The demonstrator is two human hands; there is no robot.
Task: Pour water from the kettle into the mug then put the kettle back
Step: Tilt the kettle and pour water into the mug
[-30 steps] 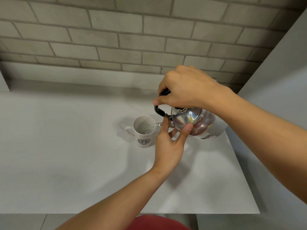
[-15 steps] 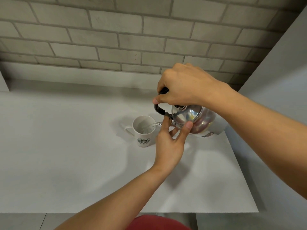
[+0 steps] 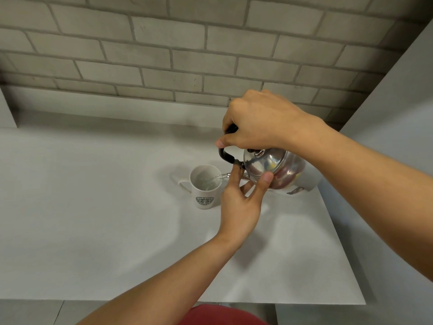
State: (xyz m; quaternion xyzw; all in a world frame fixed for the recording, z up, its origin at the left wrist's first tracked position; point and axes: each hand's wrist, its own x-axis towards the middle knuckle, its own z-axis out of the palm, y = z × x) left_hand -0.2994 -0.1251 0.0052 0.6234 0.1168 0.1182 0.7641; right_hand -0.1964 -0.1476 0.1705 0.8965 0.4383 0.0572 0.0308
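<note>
A shiny steel kettle (image 3: 278, 168) with a black handle hangs tilted to the left above the white table (image 3: 93, 219). My right hand (image 3: 257, 120) is closed around the handle from above. My left hand (image 3: 239, 202) reaches up from below, its fingertips and thumb pressed against the kettle's lid and front. A thin stream of water runs from the spout, which my left hand mostly hides, into a white mug (image 3: 204, 186) with a green round logo. The mug stands upright just left of the kettle, its handle pointing left, with water inside.
A grey brick wall (image 3: 187, 55) rises behind the table above a low white ledge. A plain grey wall (image 3: 393, 102) closes the right side. The table's right edge lies close under the kettle, and its front edge is near my body.
The kettle has tipped a little further and risen slightly while water keeps running into the mug. Both hands keep their hold; the mug has not moved.
</note>
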